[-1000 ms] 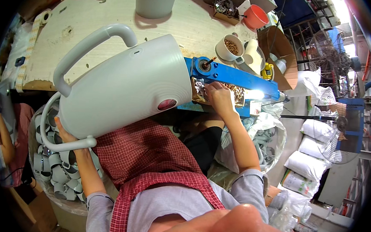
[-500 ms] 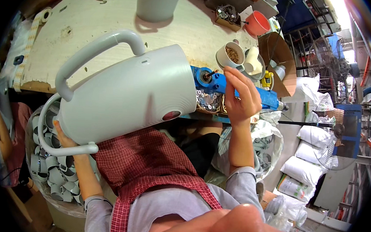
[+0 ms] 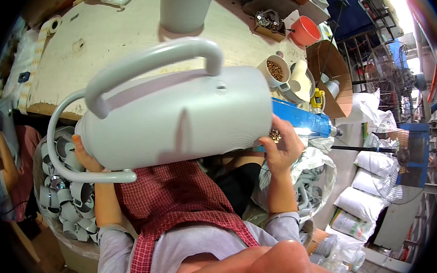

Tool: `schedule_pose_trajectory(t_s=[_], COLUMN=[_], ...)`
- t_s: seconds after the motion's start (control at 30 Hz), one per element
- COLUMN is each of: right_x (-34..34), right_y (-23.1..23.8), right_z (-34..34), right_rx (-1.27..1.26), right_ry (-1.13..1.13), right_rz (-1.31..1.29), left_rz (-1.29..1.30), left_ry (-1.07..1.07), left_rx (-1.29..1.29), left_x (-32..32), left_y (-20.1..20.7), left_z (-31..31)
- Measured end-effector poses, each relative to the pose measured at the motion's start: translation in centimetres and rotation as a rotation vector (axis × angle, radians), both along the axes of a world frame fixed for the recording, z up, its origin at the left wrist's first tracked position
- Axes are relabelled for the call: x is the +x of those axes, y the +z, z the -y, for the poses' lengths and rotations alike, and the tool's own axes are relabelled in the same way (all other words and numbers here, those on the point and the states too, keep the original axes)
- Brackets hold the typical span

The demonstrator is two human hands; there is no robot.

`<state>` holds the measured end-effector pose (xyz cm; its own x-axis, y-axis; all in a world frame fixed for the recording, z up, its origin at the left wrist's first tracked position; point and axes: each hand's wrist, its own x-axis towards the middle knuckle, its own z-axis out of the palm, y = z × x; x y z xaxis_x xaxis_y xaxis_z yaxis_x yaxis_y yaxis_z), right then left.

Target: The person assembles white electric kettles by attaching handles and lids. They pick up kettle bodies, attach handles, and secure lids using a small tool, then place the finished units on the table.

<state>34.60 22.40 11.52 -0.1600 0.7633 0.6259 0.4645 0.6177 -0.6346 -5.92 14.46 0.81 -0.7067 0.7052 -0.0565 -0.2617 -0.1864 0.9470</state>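
A large pale grey thermos jug point(image 3: 180, 119) lies sideways in front of me, with a fixed handle on its upper side and a hinged carrying handle at its left end. My left hand point(image 3: 86, 154) is closed on the narrow left end, the palm partly hidden behind the jug. At the wide right end my right hand point(image 3: 285, 145) has its fingers and thumb at the rim. Behind that end, a blue machine arm point(image 3: 301, 117) is partly covered by the jug. Small brassy parts point(image 3: 275, 136) show beside my right fingers.
On the bench point(image 3: 85, 45) stand another grey cylinder point(image 3: 185, 8), a cup of brassy rivets point(image 3: 274, 69), a red bowl point(image 3: 305, 31) and a box of metal pieces point(image 3: 270, 23). Bags of grey parts flank me, on the left point(image 3: 69, 203) and right point(image 3: 311, 186). A fan point(image 3: 400, 161) stands further right.
The jug has moved right, its wide end now covering the machine's pin. My right hand has come down from above the blue arm to the jug's rim.
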Motion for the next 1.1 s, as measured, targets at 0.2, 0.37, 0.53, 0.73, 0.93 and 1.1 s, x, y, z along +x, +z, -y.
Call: schedule_pose_trajectory(t_s=[0.2,0.37,0.53,0.73,0.93,1.1], right_x=[3.2,3.7,4.1,1.0,-3.0,-1.8], right_y=[-2.7,-3.5,-3.1,5.5,4.1,4.1], right_z=[1.0,1.2,1.0,-3.6,-8.2,-7.4], right_rx=[-0.206,-0.231,-0.328,-0.011,-0.320,-0.469], right_ry=[-0.145,-0.149,-0.120,-0.048,0.267,0.414], right_rz=[-0.242,-0.215,-0.146,-0.112,-0.077,-0.281], left_rz=[-0.284,-0.245,-0.261,-0.343,-0.481,-0.447], left_ry=[-0.068,-0.111,-0.099,-0.015,0.009,-0.107], left_rx=[0.104,0.130,0.037,0.093,0.154,0.113], left_x=[3.4,3.5,3.3,3.4,2.7,2.2], left_y=[-0.6,-2.0,-1.7,-2.8,-1.2,0.5], left_z=[-4.2,-5.2,-5.4,-5.3,-5.4,-5.4])
